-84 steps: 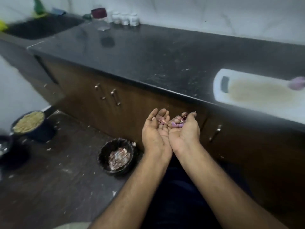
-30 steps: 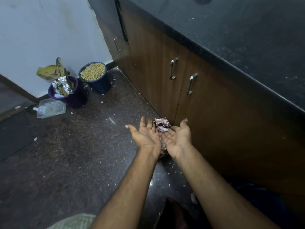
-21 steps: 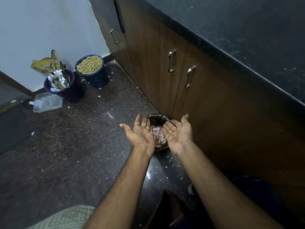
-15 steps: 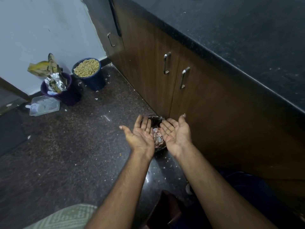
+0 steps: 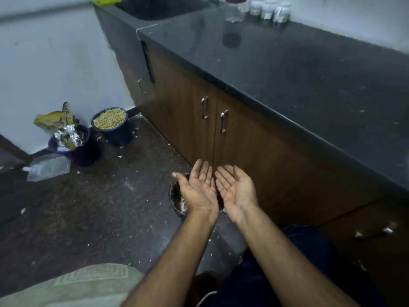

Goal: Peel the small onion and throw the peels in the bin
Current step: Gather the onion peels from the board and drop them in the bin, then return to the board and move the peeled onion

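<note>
L hand (image 5: pixel 199 191) & R hand (image 5: pixel 235 189) palms up, fingers spread, holding nothing, side by side over small black bin (image 5: pixel 174 196) w/ peels (image 5: pixel 183 204) inside.

A dark stone table (image 5: pixel 287 69) runs above brown cupboard doors (image 5: pixel 190 116). Small jars (image 5: pixel 269 8) stand at its far end by a sink (image 5: pixel 163 6). On the floor (image 5: pixel 77 207), a tub of grain (image 5: pixel 110 122) sits beside a purple bucket (image 5: pixel 76 149) stuffed with foil wrappers.
</note>
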The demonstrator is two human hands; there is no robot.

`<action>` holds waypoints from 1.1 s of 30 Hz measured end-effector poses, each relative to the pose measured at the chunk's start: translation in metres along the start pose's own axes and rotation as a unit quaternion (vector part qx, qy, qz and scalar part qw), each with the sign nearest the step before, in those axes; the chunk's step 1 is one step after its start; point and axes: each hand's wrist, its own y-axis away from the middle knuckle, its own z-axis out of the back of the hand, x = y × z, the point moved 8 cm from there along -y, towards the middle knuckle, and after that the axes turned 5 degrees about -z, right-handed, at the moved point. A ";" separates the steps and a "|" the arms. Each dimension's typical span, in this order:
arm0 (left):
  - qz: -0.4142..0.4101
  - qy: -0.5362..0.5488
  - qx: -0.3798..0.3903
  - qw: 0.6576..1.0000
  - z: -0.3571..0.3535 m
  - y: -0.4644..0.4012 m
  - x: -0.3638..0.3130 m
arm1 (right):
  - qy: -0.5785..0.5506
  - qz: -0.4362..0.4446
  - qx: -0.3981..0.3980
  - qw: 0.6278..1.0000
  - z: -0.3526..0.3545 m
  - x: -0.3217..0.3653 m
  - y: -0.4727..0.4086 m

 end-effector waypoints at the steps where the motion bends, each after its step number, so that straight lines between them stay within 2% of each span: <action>1: -0.001 0.004 0.009 1.000 -0.007 0.009 0.001 | -0.003 0.014 0.006 1.000 0.003 0.005 0.009; 9: 0.000 0.004 0.069 0.998 -0.054 0.079 0.018 | -0.036 0.107 0.021 0.993 0.033 0.047 0.080; 16: 0.036 -0.012 0.161 0.986 -0.087 0.146 0.047 | -0.075 0.200 -0.015 0.977 0.076 0.082 0.136; 27: 0.124 -0.045 0.322 0.937 -0.148 0.228 0.112 | -0.199 0.330 -0.069 0.920 0.172 0.146 0.214; 33: 0.154 -0.062 0.372 0.913 -0.172 0.253 0.143 | -0.233 0.374 -0.105 0.892 0.213 0.163 0.242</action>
